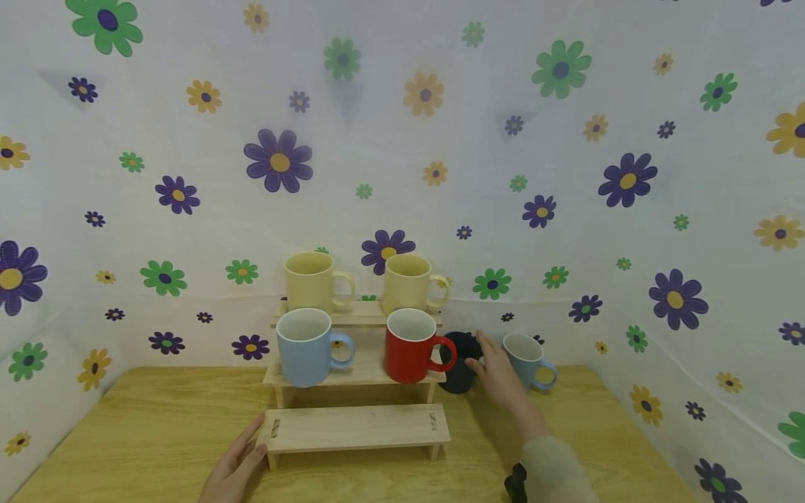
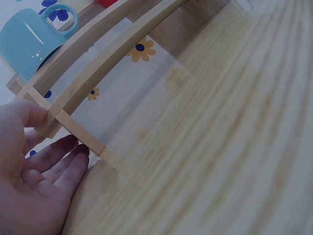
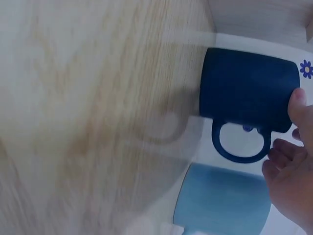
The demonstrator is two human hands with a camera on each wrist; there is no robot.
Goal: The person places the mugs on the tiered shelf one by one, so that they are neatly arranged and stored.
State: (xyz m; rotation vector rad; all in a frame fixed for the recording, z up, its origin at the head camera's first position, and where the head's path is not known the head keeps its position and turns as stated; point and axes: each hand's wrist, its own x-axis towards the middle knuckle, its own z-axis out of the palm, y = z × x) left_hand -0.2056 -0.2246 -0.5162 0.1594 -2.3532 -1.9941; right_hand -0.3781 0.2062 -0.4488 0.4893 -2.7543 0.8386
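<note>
Dark mug (image 1: pixel 458 378) at 9 o'clock from my right hand (image 1: pixel 497 369), the nearer one.
I read the mug as upright, its axis running 12 to 6, just beside the wooden stand (image 1: pixel 358 427); in the right wrist view its handle (image 3: pixel 239 159) points to 6 o'clock, by curled fingers (image 3: pixel 281 154), with the thumb (image 3: pixel 298 105) at the rim; the hand is cropped there, so I cannot tell whether it truly grips; my left hand (image 1: pixel 235 464), well apart at 8 o'clock, curls its fingers about the stand's left end.
</note>
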